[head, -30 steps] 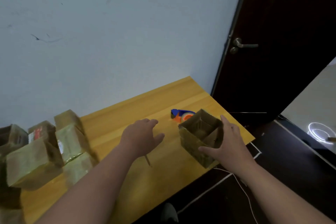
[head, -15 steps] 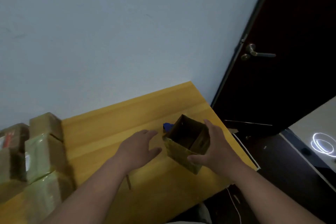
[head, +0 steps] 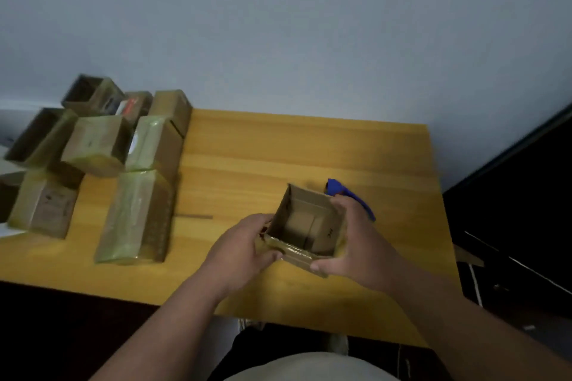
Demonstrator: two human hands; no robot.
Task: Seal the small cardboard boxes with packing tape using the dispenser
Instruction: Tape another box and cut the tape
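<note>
Left hand point(head: 244, 246), apart before, now grips open box point(head: 305, 230) with right hand point(head: 356, 244), fingers curled round walls; mouth faces up toward camera.

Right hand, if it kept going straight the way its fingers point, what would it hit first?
The right hand grips the open box, fingers pointing up-left past its far corner. Beyond them only bare table shows, then the wall. The blue dispenser looks just off that line, though depth is unclear.

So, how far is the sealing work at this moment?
Done: several boxes at the table's left, such as the taped box, already look wrapped in glossy tape. In hand: the left hand and right hand both hold the open box, its top not closed. Left: this box, at least two open boxes at far left, and the blue dispenser lies untouched behind.
</note>
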